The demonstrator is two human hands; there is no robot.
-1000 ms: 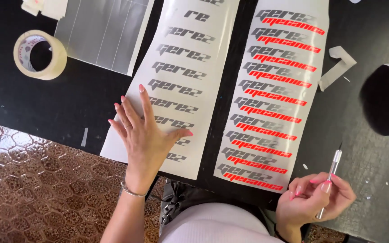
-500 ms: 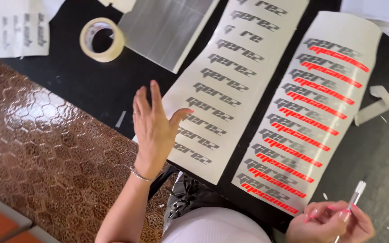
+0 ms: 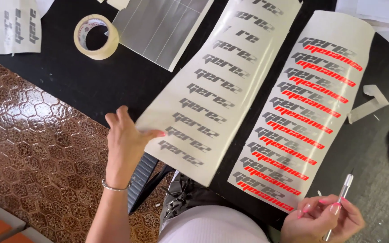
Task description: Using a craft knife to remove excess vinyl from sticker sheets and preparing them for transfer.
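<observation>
Now, left hand (image 3: 124, 146): fingers spread, thumb tip on the grey sticker sheet (image 3: 217, 85), gripping its 8 o'clock edge; earlier it lay flat on it.
Right hand (image 3: 323, 220): closed around a craft knife (image 3: 338, 204).
Red sticker sheet (image 3: 302, 112): at 3 o'clock.
Tape roll (image 3: 96, 37): at 11 o'clock.
Table (image 3: 68, 76): black.

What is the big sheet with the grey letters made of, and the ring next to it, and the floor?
The grey-letter sheet looks like thin, glossy sticker paper, perhaps vinyl: it bends where the left hand lifts its edge. The tape ring looks like cream paper tape wound on a card core. The floor looks like shiny brown tiles, probably ceramic, since light glints off them.
</observation>
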